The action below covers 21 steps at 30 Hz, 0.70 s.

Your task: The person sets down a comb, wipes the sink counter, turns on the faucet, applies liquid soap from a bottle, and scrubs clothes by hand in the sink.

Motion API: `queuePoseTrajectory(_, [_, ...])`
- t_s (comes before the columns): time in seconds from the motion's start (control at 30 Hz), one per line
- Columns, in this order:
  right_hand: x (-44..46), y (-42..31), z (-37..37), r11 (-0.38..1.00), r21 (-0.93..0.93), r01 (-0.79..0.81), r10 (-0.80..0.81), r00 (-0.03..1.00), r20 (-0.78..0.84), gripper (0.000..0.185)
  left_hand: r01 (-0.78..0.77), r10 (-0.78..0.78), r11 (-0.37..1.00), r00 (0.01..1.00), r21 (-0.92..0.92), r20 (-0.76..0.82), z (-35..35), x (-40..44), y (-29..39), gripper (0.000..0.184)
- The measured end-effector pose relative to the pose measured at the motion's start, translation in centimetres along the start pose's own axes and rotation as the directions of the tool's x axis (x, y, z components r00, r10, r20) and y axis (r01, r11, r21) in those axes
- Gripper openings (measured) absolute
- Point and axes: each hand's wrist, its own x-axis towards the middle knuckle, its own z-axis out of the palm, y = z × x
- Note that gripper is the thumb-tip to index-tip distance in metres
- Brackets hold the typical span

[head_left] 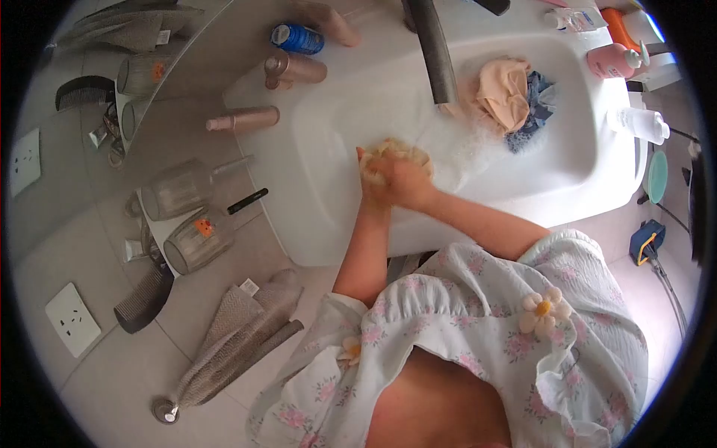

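A cream-yellow cloth point(409, 151) is bunched between my hands over the left part of the white sink point(321, 194). My left hand point(372, 187) is closed around its near left side, partly hidden by the cloth and the other hand. Pressed against the cloth from the right, my right hand point(409, 183) is closed on it, its fingers a little blurred. Soapy foam point(467, 160) spreads to the right of my hands. Farther right in the sink lie a wet peach cloth point(504, 93) and a blue cloth point(539, 101).
A dark faucet point(435, 60) reaches over the sink from the back. Pink bottles point(302, 69) and a blue can point(297, 39) stand on the left rim; a pink pump bottle point(609, 61) and a white bottle point(642, 125) are at the right. A grey towel point(239, 328) hangs at left.
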Motion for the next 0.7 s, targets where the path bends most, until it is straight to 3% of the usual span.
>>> queuePoseTrajectory(0.03, [-0.9, -1.3, 1.0, 0.996, -0.092, -0.006, -0.011, 0.984, -0.179, 0.036, 0.019, -0.017, 0.994, 1.000, -0.109, 0.016, -0.2, 0.3, -0.2, 0.059])
queuePoseTrajectory(0.1, [-0.6, -0.3, 2.6, 0.992, -0.126, 0.024, -0.060, 0.955, -0.292, 0.036, 0.064, -0.051, 0.945, 0.997, -0.322, 0.049, -0.7, 0.8, -0.6, 0.050])
queuePoseTrajectory(0.13, [1.0, 2.6, 3.3, 0.995, -0.068, 0.073, -0.087, 0.969, -0.230, 0.042, -0.081, 0.080, 0.996, 0.997, 0.046, 0.021, -2.4, 3.4, -4.4, 0.048])
queuePoseTrajectory(0.17, [3.1, 5.4, 3.3, 0.993, -0.011, 0.121, -0.121, 0.978, -0.171, 0.048, 0.050, -0.055, 0.982, 0.998, -0.180, -0.025, 0.0, 3.1, -1.8, 0.049])
queuePoseTrajectory(0.2, [5.4, 7.0, 1.5, 0.992, 0.122, -0.010, 0.025, 0.992, -0.127, 0.047, 0.144, -0.189, 0.901, 0.980, -0.410, -0.070, 2.7, 2.7, 1.1, 0.051])
queuePoseTrajectory(0.27, [7.6, 10.5, 0.5, 0.954, 0.275, -0.116, 0.154, 0.981, -0.121, 0.045, 0.191, -0.222, 0.908, 0.974, -0.373, -0.043, 2.3, 1.3, 1.0, 0.057])
queuePoseTrajectory(0.3, [8.0, 13.2, 1.4, 0.954, 0.292, -0.073, 0.133, 0.973, -0.191, 0.045, 0.206, -0.229, 0.912, 0.973, -0.354, -0.023, 2.1, 1.3, 1.1, 0.060])
queuePoseTrajectory(0.33, [8.1, 13.5, 1.4, 0.953, 0.293, -0.071, 0.122, 0.979, -0.161, 0.045, 0.337, -0.363, 0.868, 0.932, -0.365, -0.002, 1.6, 1.2, 1.9, 0.065])
queuePoseTrajectory(0.37, [8.3, 12.8, 0.5, 0.953, 0.295, -0.069, 0.111, 0.985, -0.131, 0.045, 0.357, -0.385, 0.817, 0.922, -0.453, 0.033, 1.2, 1.0, 2.4, 0.067])
queuePoseTrajectory(0.43, [5.6, 8.4, -0.4, 0.950, 0.260, -0.172, 0.141, 0.981, 0.135, 0.045, 0.412, -0.441, 0.677, 0.891, -0.611, 0.112, 0.9, -0.5, 2.7, 0.069])
queuePoseTrajectory(0.47, [3.8, 5.4, -1.1, 0.946, 0.235, -0.223, 0.159, 0.951, 0.264, 0.045, 0.414, -0.279, 0.652, 0.910, -0.635, 0.306, -1.0, 0.3, 1.0, 0.068])
queuePoseTrajectory(0.53, [0.1, 1.8, 0.5, 0.987, 0.141, -0.080, 0.063, 0.991, 0.122, 0.043, 0.428, 0.116, 0.592, 0.794, -0.683, 0.597, -6.1, 2.6, -3.8, 0.067])
queuePoseTrajectory(0.57, [-1.3, 1.1, 2.3, 0.995, 0.033, 0.091, -0.086, 0.986, -0.142, 0.042, 0.346, 0.037, 0.584, 0.893, -0.734, 0.450, -4.8, 1.9, -2.6, 0.065])
queuePoseTrajectory(0.6, [-1.5, 1.0, 2.6, 0.988, 0.008, 0.157, -0.153, 0.975, -0.161, 0.041, 0.260, -0.048, 0.586, 0.956, -0.768, 0.288, -2.0, 0.7, 0.0, 0.063])
queuePoseTrajectory(0.67, [-1.8, 1.0, 2.9, 0.958, -0.053, 0.282, -0.287, 0.938, -0.196, 0.038, 0.166, -0.011, 0.517, 0.982, -0.840, 0.187, -2.1, 1.1, -1.9, 0.055])
queuePoseTrajectory(0.7, [-0.6, 2.2, 3.3, 0.987, 0.109, 0.116, -0.093, 0.976, -0.198, 0.037, 0.156, -0.096, 0.694, 0.988, -0.703, 0.125, -1.7, 1.8, -2.3, 0.054])
